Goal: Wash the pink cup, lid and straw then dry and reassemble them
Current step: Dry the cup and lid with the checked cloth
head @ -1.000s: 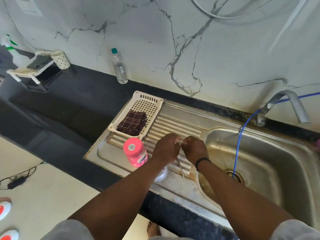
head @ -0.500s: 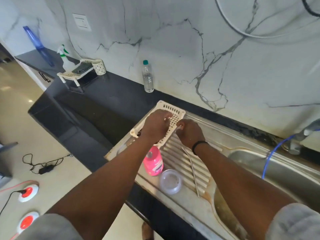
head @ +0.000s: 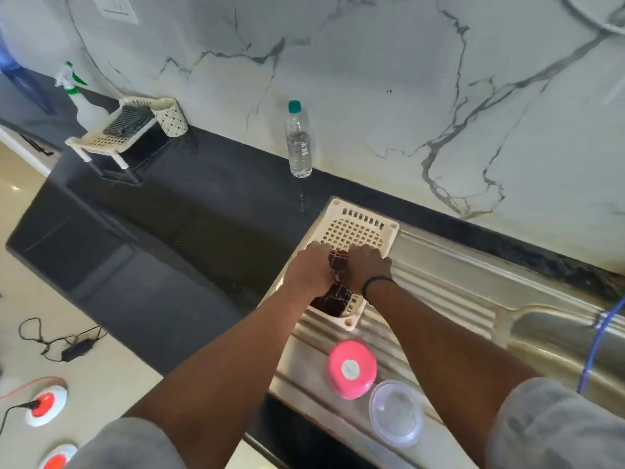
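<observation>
Head view: my left hand (head: 309,269) and right hand (head: 367,267) both clutch the dark checked cloth (head: 338,258) in the cream lattice basket (head: 358,225); far from the round pink cup (head: 351,368).

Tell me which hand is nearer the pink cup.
Right, narrowly. Both hands, left hand and right hand, are up at the cloth, far beyond the pink cup.

I see two bare forearms reaching up from the lower frame, each ending in a rolled grey sleeve (head: 554,424) at the bottom edge. A thin black band (head: 375,285) circles my right wrist, centre frame.
</observation>
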